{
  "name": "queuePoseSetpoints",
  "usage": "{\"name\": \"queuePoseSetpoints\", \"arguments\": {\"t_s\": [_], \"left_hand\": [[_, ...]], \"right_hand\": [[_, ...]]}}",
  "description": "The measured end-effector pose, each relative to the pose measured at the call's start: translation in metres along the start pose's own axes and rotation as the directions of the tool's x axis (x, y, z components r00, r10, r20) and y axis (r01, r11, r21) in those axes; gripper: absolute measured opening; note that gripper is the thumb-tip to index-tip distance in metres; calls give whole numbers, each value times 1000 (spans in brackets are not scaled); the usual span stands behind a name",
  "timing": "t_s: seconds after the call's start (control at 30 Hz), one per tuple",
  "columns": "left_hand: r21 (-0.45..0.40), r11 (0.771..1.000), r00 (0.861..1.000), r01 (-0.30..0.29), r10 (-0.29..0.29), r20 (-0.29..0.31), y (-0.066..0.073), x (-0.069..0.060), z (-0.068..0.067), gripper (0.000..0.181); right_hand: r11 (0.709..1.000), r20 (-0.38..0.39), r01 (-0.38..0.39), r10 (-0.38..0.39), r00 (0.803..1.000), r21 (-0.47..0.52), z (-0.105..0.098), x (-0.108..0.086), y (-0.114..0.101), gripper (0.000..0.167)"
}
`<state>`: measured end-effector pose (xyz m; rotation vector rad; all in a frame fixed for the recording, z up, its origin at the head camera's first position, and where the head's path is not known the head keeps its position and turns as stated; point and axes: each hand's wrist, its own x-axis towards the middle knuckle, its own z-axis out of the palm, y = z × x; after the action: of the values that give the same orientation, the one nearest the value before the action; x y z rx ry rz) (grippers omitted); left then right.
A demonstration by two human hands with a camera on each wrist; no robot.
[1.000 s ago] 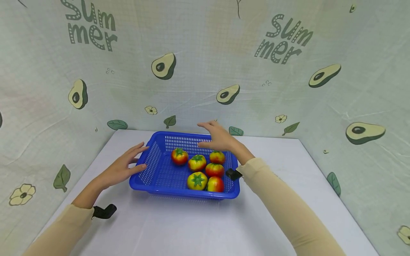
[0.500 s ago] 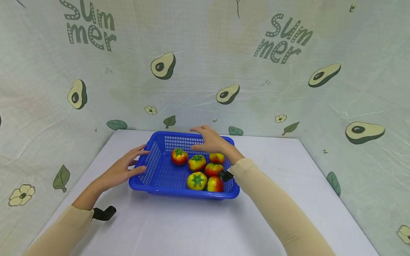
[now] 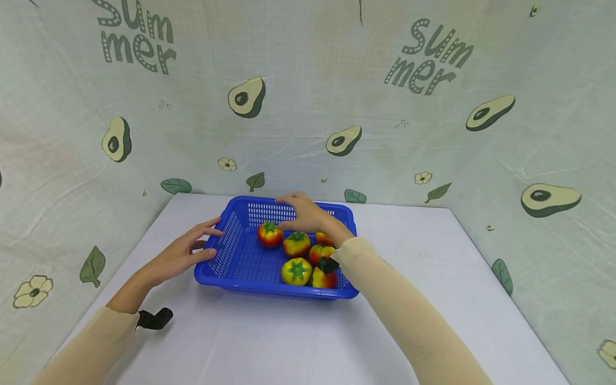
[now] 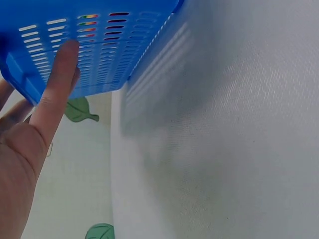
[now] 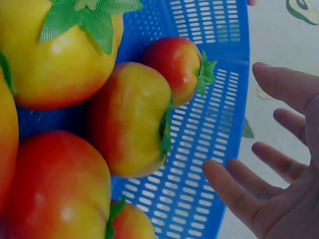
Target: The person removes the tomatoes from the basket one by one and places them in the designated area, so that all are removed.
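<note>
Right hand [image 3: 307, 215] shifted left, basket [image 3: 284, 289], "Summer" backdrop [image 3: 298, 64]

Within the blue basket [image 3: 279, 289], a way down from above was left along the left part of the floor, while the right part was crowded by red-and-yellow fruits [image 3: 297, 247], with only narrow gaps left among them. Entry from the sides was barred by the slatted walls [image 3: 232, 235], and the way over the left one was partly blocked by the left hand [image 3: 180, 255]. Above the rear fruits, descent was obstructed by the right hand [image 3: 308, 215].
</note>
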<state>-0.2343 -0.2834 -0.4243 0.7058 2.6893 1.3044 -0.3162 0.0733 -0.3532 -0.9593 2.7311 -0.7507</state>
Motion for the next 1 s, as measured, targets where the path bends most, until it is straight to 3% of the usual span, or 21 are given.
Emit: {"name": "queuePoseSetpoints", "arguments": {"t_s": [0.57,1.0], "left_hand": [[-89,995,998,47,-43,44,0,1,0,48],[-111,993,998,28,-22,52,-1,-2,-1,47]], "right_hand": [[1000,92,1,1,996,-20,20,17,-5,66],[1000,144,-21,20,989,11,37,29,-1,62]]}}
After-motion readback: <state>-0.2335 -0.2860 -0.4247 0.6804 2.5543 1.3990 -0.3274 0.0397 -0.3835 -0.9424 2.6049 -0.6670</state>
